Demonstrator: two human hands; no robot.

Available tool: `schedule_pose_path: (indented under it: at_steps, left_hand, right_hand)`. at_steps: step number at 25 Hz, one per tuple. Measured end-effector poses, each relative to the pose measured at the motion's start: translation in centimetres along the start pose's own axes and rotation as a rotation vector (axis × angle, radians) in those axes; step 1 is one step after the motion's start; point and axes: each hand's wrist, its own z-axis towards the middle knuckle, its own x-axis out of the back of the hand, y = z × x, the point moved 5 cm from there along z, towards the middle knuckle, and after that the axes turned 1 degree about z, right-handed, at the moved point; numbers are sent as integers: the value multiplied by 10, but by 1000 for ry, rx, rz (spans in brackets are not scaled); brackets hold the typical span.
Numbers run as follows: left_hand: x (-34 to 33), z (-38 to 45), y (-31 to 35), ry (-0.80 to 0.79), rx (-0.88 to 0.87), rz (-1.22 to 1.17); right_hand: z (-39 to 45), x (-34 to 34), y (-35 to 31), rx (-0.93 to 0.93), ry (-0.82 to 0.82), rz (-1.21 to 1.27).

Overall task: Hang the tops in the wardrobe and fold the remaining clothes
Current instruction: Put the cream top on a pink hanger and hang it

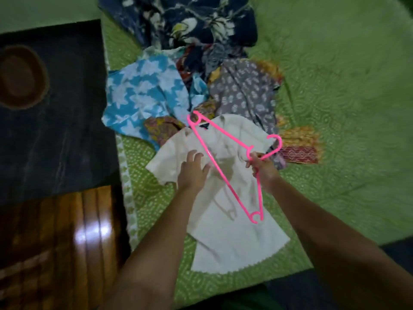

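Fingers [253,158] of the right hand [263,170] pinch a pink hanger [220,173] near its hook; left fingers [196,156], spread, press the white top [225,233] lying beneath on the bed [335,86], seemingly flat.

Dim indoor light, green cast overall. One hard glare patch on the polished wood [91,233] bottom left, so the source sits overhead. Soft shadow of the hanger [225,163] falls on the white top [225,240]. Whole frame is soft and blocky; dark floor [55,121] nearly featureless. Wide-angle bending at the edges, forearms stretched, corners smeared and darker.
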Motion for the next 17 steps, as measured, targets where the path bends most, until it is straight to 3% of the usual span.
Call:
schedule_pose_path:
  at_steps: [2,4,8,12,17]
  left_hand:
    - [-6,34,20,-26,-75,276]
    - [-10,61,12,-158,-45,538]
    - [6,76,-19,-257,213,753]
    - [34,66,-12,9,369,701]
    - [42,48,20,-20,387,594]
  right_hand:
    - [21,48,-5,-3,112,29]
    - [37,74,-9,-18,123,0]
    - [58,77,-12,2,4,-85]
    - [61,53,-16,51,-125,-146]
    - [58,25,-28,107,-276,-309]
